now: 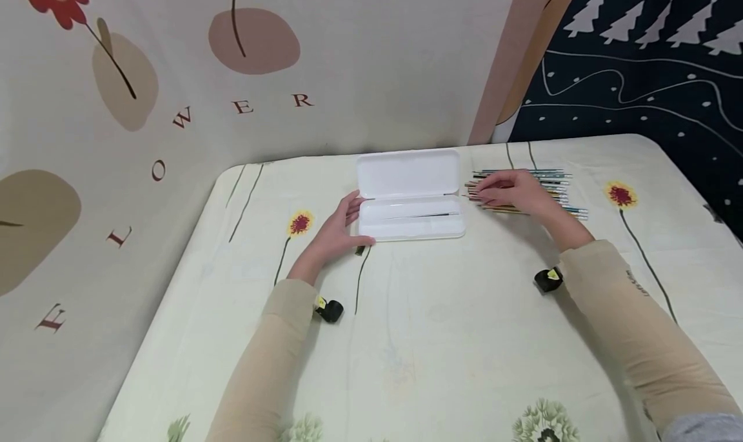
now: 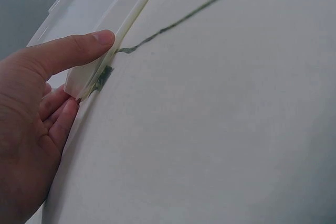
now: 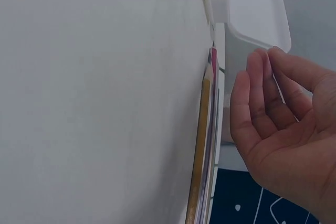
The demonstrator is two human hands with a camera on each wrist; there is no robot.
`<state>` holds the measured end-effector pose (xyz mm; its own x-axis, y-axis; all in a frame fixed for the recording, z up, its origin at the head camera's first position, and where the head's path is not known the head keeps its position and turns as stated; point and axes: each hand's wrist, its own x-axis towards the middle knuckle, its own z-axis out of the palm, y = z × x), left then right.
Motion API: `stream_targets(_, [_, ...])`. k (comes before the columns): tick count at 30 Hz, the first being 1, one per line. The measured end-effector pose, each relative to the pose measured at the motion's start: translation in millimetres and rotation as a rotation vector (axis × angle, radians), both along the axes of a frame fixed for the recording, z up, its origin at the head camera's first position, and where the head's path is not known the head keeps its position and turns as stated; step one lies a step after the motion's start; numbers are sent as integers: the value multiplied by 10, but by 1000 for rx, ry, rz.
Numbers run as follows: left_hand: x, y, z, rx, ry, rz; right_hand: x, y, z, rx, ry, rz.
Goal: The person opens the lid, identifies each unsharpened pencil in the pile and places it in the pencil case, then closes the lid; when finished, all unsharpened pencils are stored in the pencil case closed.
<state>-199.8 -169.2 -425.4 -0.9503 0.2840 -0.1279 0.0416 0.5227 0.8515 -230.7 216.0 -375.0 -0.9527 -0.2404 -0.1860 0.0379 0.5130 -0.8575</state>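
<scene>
A white plastic pencil case (image 1: 408, 174) lies unfolded on the cloth-covered table, with one slim, dark-ended pencil (image 1: 432, 215) in its near half. My left hand (image 1: 338, 228) grips the case's left end. In the left wrist view the thumb (image 2: 86, 48) presses on the rim of the case (image 2: 131, 22) and the fingers curl round its corner. To the right of the case lies a row of pencils (image 1: 557, 184), sharpened ends toward the case. Over those ends hovers my right hand (image 1: 515, 190), its fingers loosely bent and fingertips close together; the right wrist view shows nothing between them.
The pale tablecloth (image 1: 429, 326) has printed flowers and stems. Behind the table hangs a light curtain (image 1: 371, 100) with printed letters, and a dark cloth (image 1: 638, 87) with white trees at the far right. Small black wrist cameras (image 1: 329, 310) sit below both wrists.
</scene>
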Motion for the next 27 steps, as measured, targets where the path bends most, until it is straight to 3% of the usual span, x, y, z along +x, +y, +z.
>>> stream_targets(17, [3,-3,16,1,2,-1,-3,330,67,-7,78,-145])
stream_targets(27, [5,-3,16,-4,2,-2,-9,531,79,-13,113,-372])
